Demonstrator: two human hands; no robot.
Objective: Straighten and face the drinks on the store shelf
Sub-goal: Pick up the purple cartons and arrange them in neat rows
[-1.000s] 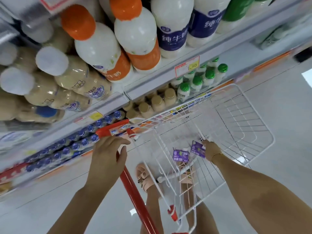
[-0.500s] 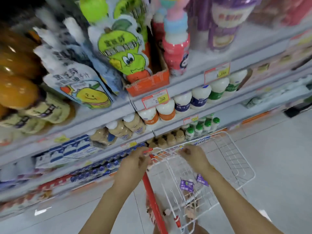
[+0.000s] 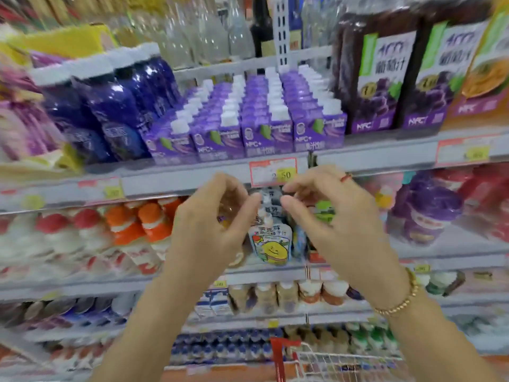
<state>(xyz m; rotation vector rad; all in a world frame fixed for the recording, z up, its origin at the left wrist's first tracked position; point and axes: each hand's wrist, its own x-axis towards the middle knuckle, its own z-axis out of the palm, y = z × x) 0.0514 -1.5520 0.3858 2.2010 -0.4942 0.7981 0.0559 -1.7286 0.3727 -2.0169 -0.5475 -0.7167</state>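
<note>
Rows of small purple juice cartons (image 3: 248, 125) with white caps stand on the upper shelf, fronts facing out. Just below them, in front of the shelf lip and its price tag (image 3: 272, 172), my left hand (image 3: 217, 224) and my right hand (image 3: 325, 216) are raised side by side. The fingers of both curve loosely and hold nothing. Between the hands, on the shelf beneath, a white spouted pouch (image 3: 271, 241) with a yellow face shows; its neighbours are hidden behind my hands.
Dark blue bottles (image 3: 110, 106) stand left of the cartons and large purple grape juice bottles (image 3: 385, 78) right of them. Orange-capped bottles (image 3: 143, 224) fill the lower left shelf. The white wire cart (image 3: 330, 362) with its red handle is at the bottom.
Both hands left the cart and rose to the shelf with the purple cartons. The view swung up from the low shelves and cart to the upper shelves.
</note>
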